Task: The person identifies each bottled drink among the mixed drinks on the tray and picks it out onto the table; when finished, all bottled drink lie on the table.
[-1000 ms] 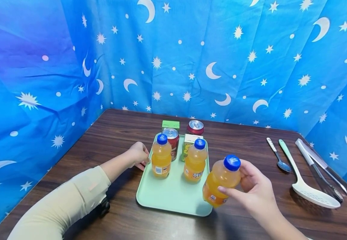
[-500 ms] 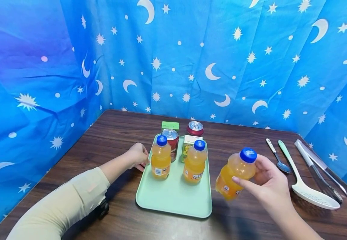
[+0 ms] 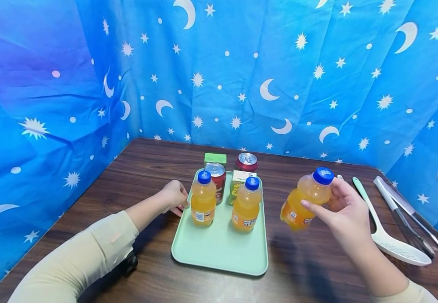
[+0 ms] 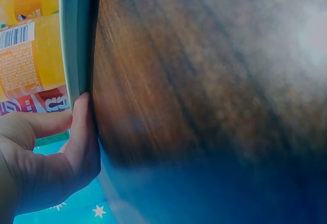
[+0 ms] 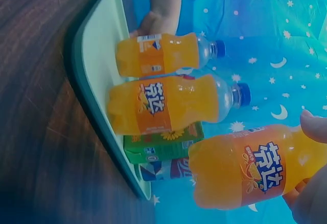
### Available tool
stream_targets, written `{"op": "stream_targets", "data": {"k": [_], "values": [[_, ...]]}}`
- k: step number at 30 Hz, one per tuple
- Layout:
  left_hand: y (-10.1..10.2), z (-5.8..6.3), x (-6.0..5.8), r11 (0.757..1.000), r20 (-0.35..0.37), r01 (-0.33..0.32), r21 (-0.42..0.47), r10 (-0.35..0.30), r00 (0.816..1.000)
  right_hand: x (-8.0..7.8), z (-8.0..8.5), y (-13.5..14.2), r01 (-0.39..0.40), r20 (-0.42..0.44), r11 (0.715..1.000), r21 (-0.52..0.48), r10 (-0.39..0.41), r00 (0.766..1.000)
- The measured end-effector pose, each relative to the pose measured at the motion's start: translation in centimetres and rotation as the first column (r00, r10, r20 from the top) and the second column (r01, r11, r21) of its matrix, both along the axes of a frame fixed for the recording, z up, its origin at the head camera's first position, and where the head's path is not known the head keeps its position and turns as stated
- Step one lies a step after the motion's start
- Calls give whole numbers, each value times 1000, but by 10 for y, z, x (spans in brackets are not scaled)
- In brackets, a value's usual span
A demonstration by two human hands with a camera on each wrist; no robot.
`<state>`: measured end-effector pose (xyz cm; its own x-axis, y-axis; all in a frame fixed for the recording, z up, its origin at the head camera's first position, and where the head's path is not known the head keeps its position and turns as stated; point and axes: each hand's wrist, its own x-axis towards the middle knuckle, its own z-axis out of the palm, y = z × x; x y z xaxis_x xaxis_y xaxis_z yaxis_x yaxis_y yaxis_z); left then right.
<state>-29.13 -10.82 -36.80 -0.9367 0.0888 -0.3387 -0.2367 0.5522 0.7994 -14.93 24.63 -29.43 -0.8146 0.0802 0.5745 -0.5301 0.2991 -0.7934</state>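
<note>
My right hand (image 3: 349, 216) grips an orange soda bottle (image 3: 303, 204) with a blue cap, thumb across its near side. It hangs tilted above the table, right of the pale green tray (image 3: 219, 252). At the tray's left rim, my left hand (image 3: 174, 197) pinches the edge; in the left wrist view the thumb and fingers (image 4: 84, 137) meet at the rim. Two more orange soda bottles stand upright on the tray, one left (image 3: 203, 202) and one right (image 3: 246, 208). Behind them are a red can (image 3: 220, 179) and a green drink carton (image 3: 237, 183), both partly hidden.
A second green carton (image 3: 216, 158) and another red can (image 3: 247, 161) stand further back. On the right lie a slotted turner (image 3: 398, 250), metal tongs (image 3: 408, 214) and a spoon, now mostly behind my right hand. A star-patterned blue cloth (image 3: 290, 75) hangs beyond the table.
My right hand has carried its soda bottle away from the tray's right edge, rightward and farther back. The left hand stays at the rim, and the things on the tray stand where they were.
</note>
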Motion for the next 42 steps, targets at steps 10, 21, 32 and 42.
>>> {"op": "stream_targets", "data": {"k": [10,21,32,42], "values": [[2,3,1,1000,5,1,-8,-1,1000,-18,0,4,132,33,984,121,-137,990],[2,1,1,1000,0,11,-7,-11,1000,-45,-6,8,179,41,972,150,-186,982],[0,-1,2,1000,-19,17,-6,-17,1000,-71,-14,7,161,102,982,97,-171,980],[0,0,2,1000,-15,10,-16,-11,1000,-97,-30,10,213,109,974,83,-221,969]]}}
